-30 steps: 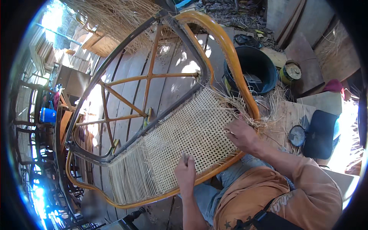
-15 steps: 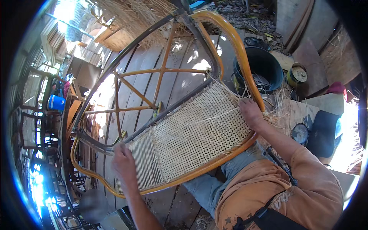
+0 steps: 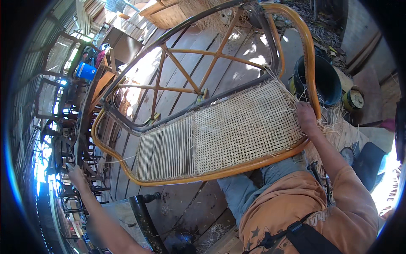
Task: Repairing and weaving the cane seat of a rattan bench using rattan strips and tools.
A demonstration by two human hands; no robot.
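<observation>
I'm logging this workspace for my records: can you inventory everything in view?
Frame: one, golden-brown and dark, centre
Woven cane panel: one, cream, within the frame
Straw-like pile: one, tan, top
Large bucket: one, dark, right, partly behind the frame
Tin: one, yellow-green, beside large bucket
Small bucket: one, blue, upper left
Dark-legged furniture piece: one, lower left
Background furniture: too cluttered to count, mostly dark, far left
Plank floor: one, grey-brown, beneath
Jeans: one pair, blue, lower centre
Shirt: one, orange, lower right
Strap: one, black, across shirt
Left hand: one, bare, outstretched left, hold unclear
Right hand: one, bare, at panel's right edge
</observation>
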